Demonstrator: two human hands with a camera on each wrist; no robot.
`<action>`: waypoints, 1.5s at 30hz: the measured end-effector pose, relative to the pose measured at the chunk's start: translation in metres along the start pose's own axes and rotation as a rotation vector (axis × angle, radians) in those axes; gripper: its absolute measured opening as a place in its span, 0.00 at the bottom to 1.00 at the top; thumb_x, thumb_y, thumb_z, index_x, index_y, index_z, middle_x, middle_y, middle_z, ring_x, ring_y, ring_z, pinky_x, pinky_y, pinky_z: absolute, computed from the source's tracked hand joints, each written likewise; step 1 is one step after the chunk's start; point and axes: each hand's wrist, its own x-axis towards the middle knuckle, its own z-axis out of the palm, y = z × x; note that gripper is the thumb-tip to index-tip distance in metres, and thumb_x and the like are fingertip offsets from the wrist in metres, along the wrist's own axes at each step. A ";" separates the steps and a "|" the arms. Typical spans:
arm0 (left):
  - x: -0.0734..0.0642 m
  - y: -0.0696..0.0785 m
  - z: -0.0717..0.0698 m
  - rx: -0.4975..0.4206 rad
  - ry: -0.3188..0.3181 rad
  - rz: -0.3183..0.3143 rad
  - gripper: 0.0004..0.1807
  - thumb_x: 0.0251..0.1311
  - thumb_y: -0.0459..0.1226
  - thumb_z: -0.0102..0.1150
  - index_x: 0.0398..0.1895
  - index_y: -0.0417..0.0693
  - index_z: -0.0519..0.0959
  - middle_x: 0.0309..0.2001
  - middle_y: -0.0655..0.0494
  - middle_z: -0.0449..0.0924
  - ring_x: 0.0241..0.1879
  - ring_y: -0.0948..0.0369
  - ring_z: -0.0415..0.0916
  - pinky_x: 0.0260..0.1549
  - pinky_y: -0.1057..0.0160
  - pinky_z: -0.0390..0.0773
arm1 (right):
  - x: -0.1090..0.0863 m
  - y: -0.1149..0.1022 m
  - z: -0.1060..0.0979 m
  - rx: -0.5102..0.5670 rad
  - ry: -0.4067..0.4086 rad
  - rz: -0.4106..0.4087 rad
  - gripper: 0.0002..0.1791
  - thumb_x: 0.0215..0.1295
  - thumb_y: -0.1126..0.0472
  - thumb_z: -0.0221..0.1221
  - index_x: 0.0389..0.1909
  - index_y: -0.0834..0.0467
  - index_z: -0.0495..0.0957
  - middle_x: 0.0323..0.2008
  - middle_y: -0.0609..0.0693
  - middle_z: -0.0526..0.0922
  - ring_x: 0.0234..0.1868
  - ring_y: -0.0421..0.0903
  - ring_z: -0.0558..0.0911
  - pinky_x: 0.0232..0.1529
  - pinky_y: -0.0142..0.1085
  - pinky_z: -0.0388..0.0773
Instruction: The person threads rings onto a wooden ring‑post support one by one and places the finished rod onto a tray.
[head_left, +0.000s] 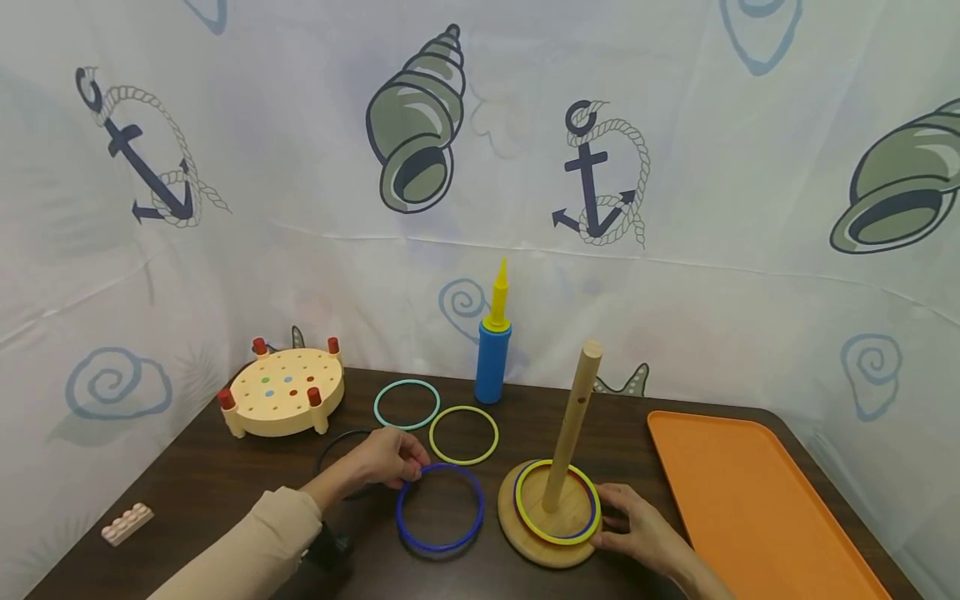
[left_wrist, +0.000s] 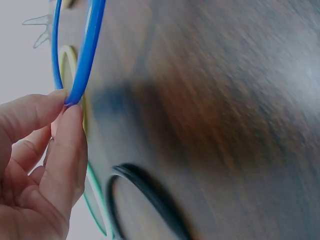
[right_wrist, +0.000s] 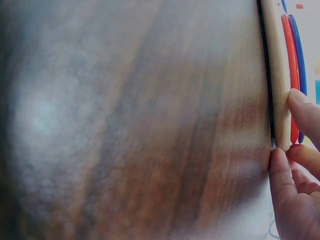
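My left hand (head_left: 390,457) pinches the left edge of a blue ring (head_left: 440,547) between thumb and fingertips. In the left wrist view the blue ring (left_wrist: 90,50) is tilted above the table, with a blurred shadow below. Right of it stands a wooden ring stand (head_left: 573,417) with a round base and upright post. Yellow, blue and red rings lie around the post, the yellow ring (head_left: 562,541) on top. My right hand (head_left: 641,529) holds the stand's right edge. In the right wrist view its fingers touch the wooden base (right_wrist: 281,75) beside the red ring (right_wrist: 291,65).
Behind the blue ring lie a lime ring (head_left: 463,462) and a turquoise ring (head_left: 407,382). A blue and yellow hand pump (head_left: 492,362) stands behind. A wooden pegboard (head_left: 281,425) and pale toy brick (head_left: 127,525) are left; an orange tray (head_left: 757,500) is right. A black loop (left_wrist: 145,185) lies near my left hand.
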 end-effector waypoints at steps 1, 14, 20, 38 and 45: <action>-0.001 0.001 -0.001 -0.019 -0.012 0.009 0.06 0.49 0.25 0.64 0.33 0.37 0.82 0.24 0.56 0.79 0.26 0.64 0.76 0.25 0.61 0.83 | 0.000 0.000 0.000 -0.001 0.001 0.000 0.38 0.53 0.58 0.68 0.60 0.74 0.65 0.57 0.72 0.64 0.57 0.70 0.66 0.50 0.42 0.78; -0.001 0.053 -0.018 -0.387 -0.110 0.126 0.17 0.59 0.33 0.61 0.49 0.32 0.75 0.34 0.55 0.77 0.34 0.65 0.76 0.39 0.59 0.83 | 0.001 0.001 0.000 0.013 0.001 0.020 0.38 0.53 0.58 0.68 0.61 0.73 0.65 0.57 0.72 0.63 0.58 0.70 0.66 0.51 0.41 0.78; -0.003 0.089 -0.021 -0.507 -0.100 0.150 0.20 0.61 0.33 0.58 0.54 0.31 0.71 0.36 0.55 0.77 0.35 0.64 0.77 0.42 0.62 0.81 | 0.001 0.001 0.000 0.007 -0.004 0.024 0.38 0.53 0.58 0.68 0.61 0.73 0.65 0.57 0.72 0.63 0.58 0.70 0.66 0.50 0.41 0.78; 0.008 0.163 0.003 -0.656 -0.010 0.196 0.18 0.60 0.29 0.58 0.54 0.35 0.74 0.42 0.54 0.78 0.38 0.66 0.77 0.43 0.61 0.81 | 0.000 0.001 0.001 0.005 -0.007 0.074 0.39 0.52 0.59 0.68 0.62 0.74 0.64 0.57 0.71 0.63 0.59 0.70 0.66 0.50 0.40 0.78; 0.017 0.165 0.020 -0.642 -0.003 0.188 0.16 0.59 0.29 0.58 0.52 0.33 0.75 0.35 0.55 0.79 0.33 0.68 0.78 0.37 0.65 0.82 | 0.001 0.003 0.001 0.007 0.000 0.063 0.40 0.52 0.57 0.69 0.62 0.72 0.64 0.57 0.70 0.63 0.59 0.70 0.66 0.51 0.40 0.78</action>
